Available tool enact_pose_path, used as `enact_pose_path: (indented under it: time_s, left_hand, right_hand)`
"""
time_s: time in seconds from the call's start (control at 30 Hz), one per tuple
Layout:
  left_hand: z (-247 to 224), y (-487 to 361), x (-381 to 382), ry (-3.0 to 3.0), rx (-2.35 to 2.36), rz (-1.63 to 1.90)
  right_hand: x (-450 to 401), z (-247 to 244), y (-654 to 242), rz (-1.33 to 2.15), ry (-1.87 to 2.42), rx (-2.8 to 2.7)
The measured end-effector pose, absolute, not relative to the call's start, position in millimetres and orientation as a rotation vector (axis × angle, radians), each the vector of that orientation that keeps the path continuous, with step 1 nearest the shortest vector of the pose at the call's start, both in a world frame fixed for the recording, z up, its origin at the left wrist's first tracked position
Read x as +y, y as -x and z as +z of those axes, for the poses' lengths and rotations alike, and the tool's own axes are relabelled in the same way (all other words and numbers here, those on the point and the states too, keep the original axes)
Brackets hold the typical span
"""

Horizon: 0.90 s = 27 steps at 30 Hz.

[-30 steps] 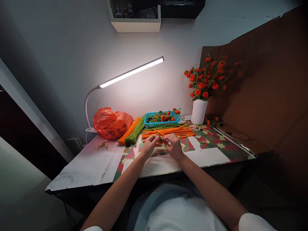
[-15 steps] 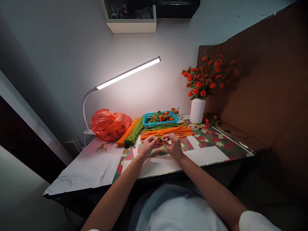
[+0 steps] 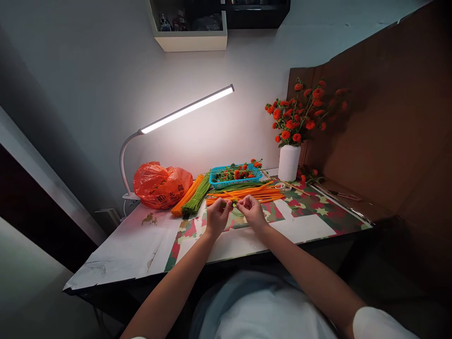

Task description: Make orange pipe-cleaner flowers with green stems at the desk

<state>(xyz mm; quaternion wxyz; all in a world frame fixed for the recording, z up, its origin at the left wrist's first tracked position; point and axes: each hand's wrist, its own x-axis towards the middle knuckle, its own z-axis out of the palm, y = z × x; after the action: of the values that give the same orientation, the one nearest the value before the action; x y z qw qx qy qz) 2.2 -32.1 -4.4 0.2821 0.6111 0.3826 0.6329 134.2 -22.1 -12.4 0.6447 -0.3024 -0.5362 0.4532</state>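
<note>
My left hand (image 3: 217, 217) and my right hand (image 3: 253, 213) meet over the front part of the table, fingertips pinched on a small green piece (image 3: 234, 204) between them. Its exact shape is too small to make out. Just behind the hands lie loose orange pipe-cleaner stems (image 3: 259, 192), with green stems (image 3: 243, 185) beyond them. A blue basket (image 3: 216, 181) at the back holds orange flowers with green stalks. Left of it are an orange bundle (image 3: 186, 197) and a green bundle (image 3: 198, 194), side by side.
A red plastic bag (image 3: 160, 186) sits at the back left by a lit lamp (image 3: 187, 109). At the back right stands a white vase (image 3: 288, 162) of orange flowers. A tape roll (image 3: 280, 186) and pliers (image 3: 344, 194) lie to the right.
The small green piece has been turned between my fingers, and its upright green tip no longer shows. My left hand has tilted more upright; both hands stay in nearly the same place.
</note>
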Motion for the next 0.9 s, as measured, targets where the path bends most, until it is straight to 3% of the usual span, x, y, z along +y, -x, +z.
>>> enact_pose_path:
  time_s: [0.13, 0.2, 0.27, 0.43, 0.53, 0.77, 0.9]
  left_hand:
    - [-2, -1, -37, -1.773, 1.056, 1.735]
    - [-3, 0, -36, -1.804, 1.063, 1.723]
    - [-5, 1, -32, -1.769, 1.084, 1.717]
    - [-9, 1, -21, -1.407, 1.004, 1.638]
    - [-8, 0, -20, -1.311, 0.985, 1.569]
    - [-7, 0, -25, -1.388, 1.037, 1.567]
    - [-8, -1, -28, -1.541, 1.096, 1.689]
  right_hand:
    - [-13, -16, -139, 1.574, 0.630, -1.115]
    - [-11, -17, -142, 1.651, 0.649, -1.151]
    - [-13, -16, -143, 1.463, 0.707, -1.186]
    - [-26, -10, -142, 0.441, 0.826, -1.500]
    - [-30, -9, -142, 0.152, 0.808, -1.658]
    - [-28, -14, -139, 0.062, 0.886, -1.699]
    - [-23, -15, -134, 0.397, 0.872, -1.551]
